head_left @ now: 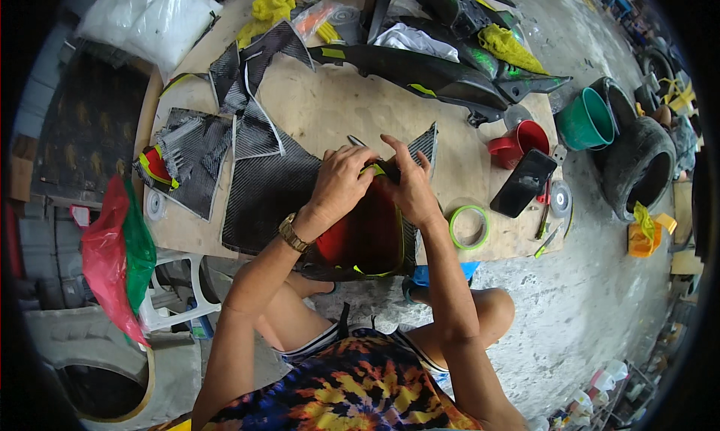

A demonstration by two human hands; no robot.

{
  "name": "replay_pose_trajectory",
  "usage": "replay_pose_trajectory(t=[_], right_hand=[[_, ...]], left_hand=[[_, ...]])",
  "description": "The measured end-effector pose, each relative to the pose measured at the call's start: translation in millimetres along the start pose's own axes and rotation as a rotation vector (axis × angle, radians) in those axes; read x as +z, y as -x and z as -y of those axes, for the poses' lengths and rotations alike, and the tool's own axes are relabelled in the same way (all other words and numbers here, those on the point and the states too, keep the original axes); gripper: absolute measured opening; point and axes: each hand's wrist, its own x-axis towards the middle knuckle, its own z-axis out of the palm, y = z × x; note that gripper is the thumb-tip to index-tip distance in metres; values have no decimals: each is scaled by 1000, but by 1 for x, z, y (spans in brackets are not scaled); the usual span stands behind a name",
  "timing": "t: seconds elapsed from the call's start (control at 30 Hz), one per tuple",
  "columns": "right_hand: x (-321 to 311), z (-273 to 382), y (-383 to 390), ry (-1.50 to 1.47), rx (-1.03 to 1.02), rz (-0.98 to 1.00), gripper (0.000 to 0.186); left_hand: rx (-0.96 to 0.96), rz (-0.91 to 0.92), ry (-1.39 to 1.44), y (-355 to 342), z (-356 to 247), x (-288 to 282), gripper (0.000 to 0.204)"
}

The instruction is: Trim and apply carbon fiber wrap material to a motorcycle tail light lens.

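Observation:
A red panel with yellow-green tape along its edge lies on a carbon-patterned sheet at the table's near edge. My left hand is closed at the panel's far rim, thumb and fingers pinching the yellow-green tape. My right hand grips the same rim just to the right, its index finger raised. The hands partly hide that rim. Beyond my left hand, the tip of a slim silver object shows; its kind is unclear.
Carbon-patterned offcuts lie at left, black fairings at the back. To the right are a tape roll, a phone, a red mug, a cutter knife and a green bucket. Tyres stand beyond.

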Motion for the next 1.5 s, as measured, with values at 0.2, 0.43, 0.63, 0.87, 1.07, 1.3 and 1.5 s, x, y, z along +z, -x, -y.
replay_pose_trajectory(t=[0.2,0.43,0.63,0.87,1.07,1.3,1.5], right_hand=[[4,-10,0,28,-5,-53,77],[0,-6,-2,30,9,-11,75],[6,-7,-1,37,-56,-86,74],[4,-6,-1,27,-34,-60,74],[5,-5,-2,32,-62,-75,74],[2,-4,-2,41,-40,-48,71],[5,-5,-4,47,-56,-60,71]], left_hand=[[34,-6,0,9,3,-12,30],[0,-29,-103,2,-3,-8,19],[54,-87,-200,2,0,-4,14],[49,-77,-263,6,-5,-3,17],[-49,-63,-253,7,-11,-2,28],[25,-95,-138,3,-2,-3,19],[25,-110,-174,2,0,1,12]])
